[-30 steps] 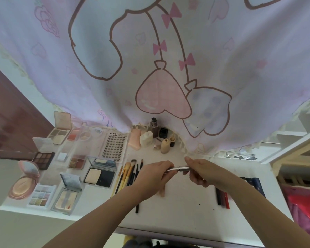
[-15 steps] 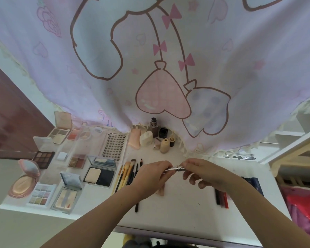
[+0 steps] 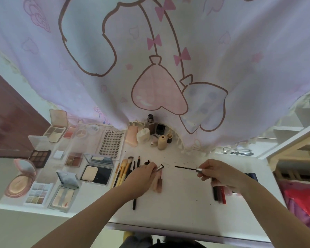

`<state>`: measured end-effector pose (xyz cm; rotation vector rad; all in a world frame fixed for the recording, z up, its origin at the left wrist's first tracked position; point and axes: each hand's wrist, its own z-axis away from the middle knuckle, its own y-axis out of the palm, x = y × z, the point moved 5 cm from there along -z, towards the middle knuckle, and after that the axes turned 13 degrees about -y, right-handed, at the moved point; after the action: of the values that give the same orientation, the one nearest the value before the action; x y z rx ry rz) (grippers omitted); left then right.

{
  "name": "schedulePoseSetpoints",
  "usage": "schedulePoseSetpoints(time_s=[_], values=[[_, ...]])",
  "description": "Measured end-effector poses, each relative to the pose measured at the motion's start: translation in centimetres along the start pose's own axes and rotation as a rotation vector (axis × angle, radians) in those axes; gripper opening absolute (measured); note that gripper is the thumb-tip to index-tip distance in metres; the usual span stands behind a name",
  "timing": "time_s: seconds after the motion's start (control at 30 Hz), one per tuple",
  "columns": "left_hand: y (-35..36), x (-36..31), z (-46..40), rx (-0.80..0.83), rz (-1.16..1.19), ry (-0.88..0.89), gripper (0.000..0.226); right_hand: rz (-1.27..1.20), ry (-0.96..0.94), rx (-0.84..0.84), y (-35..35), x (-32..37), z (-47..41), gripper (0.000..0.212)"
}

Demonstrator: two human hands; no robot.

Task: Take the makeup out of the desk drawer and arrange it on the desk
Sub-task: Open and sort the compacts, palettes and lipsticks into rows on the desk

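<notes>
Mascara tube (image 3: 159, 167): your left hand (image 3: 141, 176) grips it over the middle of the desk (image 3: 186, 203); only its silvery open neck shows past your curled fingers (image 3: 151, 170), the rest is hidden in your fist.
Mascara wand (image 3: 185, 168): your right hand (image 3: 220, 173) pinches its silver cap end (image 3: 199, 170); the thin dark stem points left toward the tube, well apart from it.
Hidden or unclear: your right hand covers the upper ends of the dark and red pencils (image 3: 219, 193); a navy item (image 3: 252, 176) behind your wrist is mostly out of sight. The bristles on the wand are too fine to make out. Small dark specks dot the desk between your hands.
Shapes and materials: wooden-handled brushes (image 3: 123, 171) and black pencils lie in a row just left of your left hand; two rosy tubes (image 3: 158, 183) lie below the tube. Open compacts and palettes (image 3: 95, 171) with mirrored lids fill the left side, a round pink compact (image 3: 20, 181) at the far left. A lash tray (image 3: 110, 145) lies behind them.
Back of desk: small bottles (image 3: 151, 127), beige and dark, stand in a cluster under the curtain edge.
Surface and room: the desk is white and smooth; a lilac curtain (image 3: 168, 51) printed with hearts and bows hangs over its back. A brown door (image 3: 5, 113) stands left, white shelving (image 3: 293, 136) right.
</notes>
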<state>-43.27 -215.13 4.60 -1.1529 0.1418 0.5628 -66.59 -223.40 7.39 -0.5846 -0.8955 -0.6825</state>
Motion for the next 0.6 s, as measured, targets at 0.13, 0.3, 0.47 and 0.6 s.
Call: schedulePoseSetpoints(time_s=[0.13,0.3,0.47,0.6], values=[[2.5,-1.8,-0.6,0.128,0.322,-0.154,0.023,-0.111,0.057,-0.062,2.0,-3.0,0.0,0.018],[3.9,-3.5,-2.4,-0.104,0.000,-0.244,0.037,0.079,0.111,-0.162,6.5,-5.2,-1.8,0.013],[4.6,-2.2,-3.6,-0.138,-0.303,-0.224,0.042,0.661,0.010,-0.166,9.7,-4.5,-3.8,0.028],[4.5,-1.6,-4.2,-0.157,-0.344,-0.189,0.043,0.846,-0.003,-0.120,11.7,-4.0,-5.0,0.040]])
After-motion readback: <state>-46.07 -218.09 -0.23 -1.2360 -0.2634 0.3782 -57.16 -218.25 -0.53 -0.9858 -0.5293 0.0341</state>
